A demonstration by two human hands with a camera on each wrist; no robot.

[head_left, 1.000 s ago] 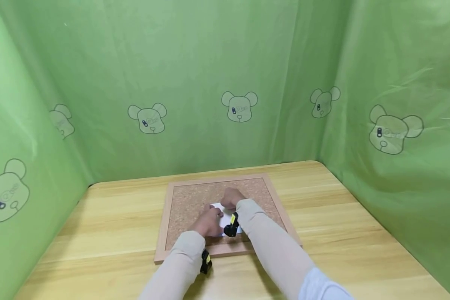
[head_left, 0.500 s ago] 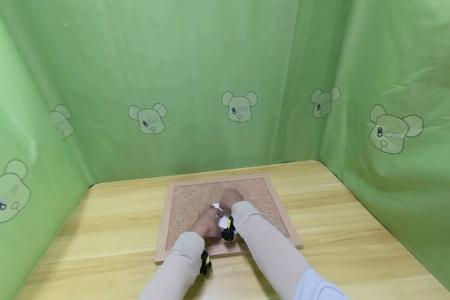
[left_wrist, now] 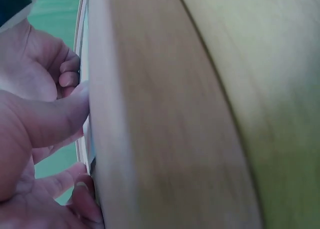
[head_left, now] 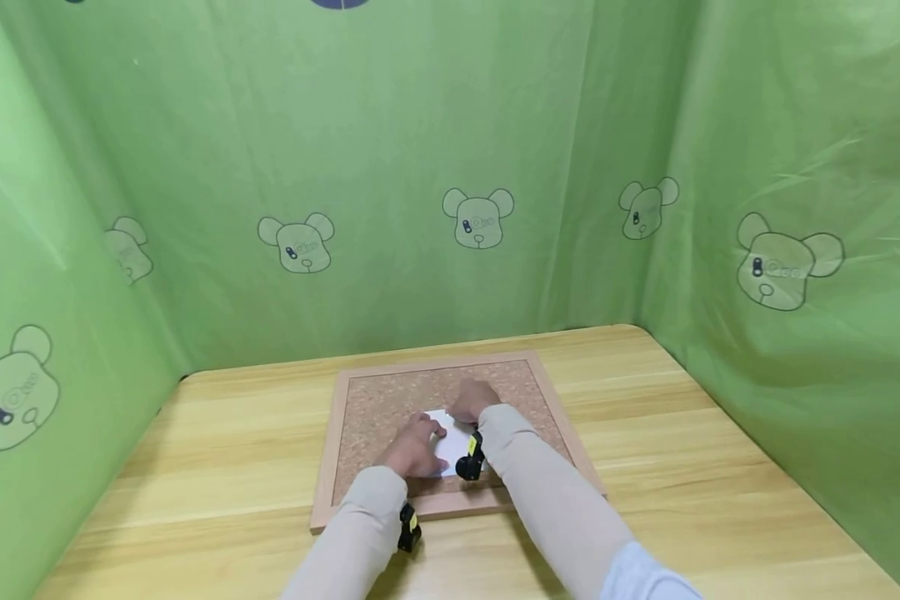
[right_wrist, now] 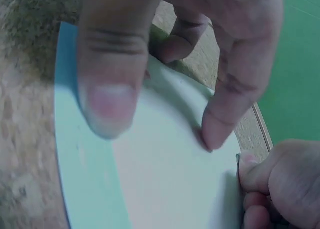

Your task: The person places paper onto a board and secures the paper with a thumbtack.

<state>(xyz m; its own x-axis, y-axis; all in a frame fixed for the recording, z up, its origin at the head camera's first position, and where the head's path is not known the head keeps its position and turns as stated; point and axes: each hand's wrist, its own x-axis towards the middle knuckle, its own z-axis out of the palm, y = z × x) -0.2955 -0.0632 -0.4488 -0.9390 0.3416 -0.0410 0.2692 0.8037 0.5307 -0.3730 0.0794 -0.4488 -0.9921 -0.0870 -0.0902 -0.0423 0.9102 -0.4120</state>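
Observation:
A white card (head_left: 450, 446) with a bluish strip along its near edge lies on a wood-framed corkboard (head_left: 378, 392). My left hand (head_left: 412, 446) rests over the card's left side, thumb and fingers spread with their tips on it, as the right wrist view also shows. At the card's far edge is my right hand (head_left: 472, 402), its fingers curled. In the right wrist view its thumb and fingers (right_wrist: 255, 179) pinch there, and a small shiny edge (right_wrist: 238, 160) shows at the thumb tip; what this is I cannot tell.
The corkboard's wooden frame (head_left: 472, 502) lies flat on a light wooden table (head_left: 232, 433). Green curtains (head_left: 390, 275) printed with bear heads enclose the back and both sides. Each wrist wears a small black camera, such as the one at the right wrist (head_left: 471, 458).
My right hand has shifted slightly right along the card's far edge, uncovering more of the white card. The left hand stays nearly in place. The head view has tilted up a little.

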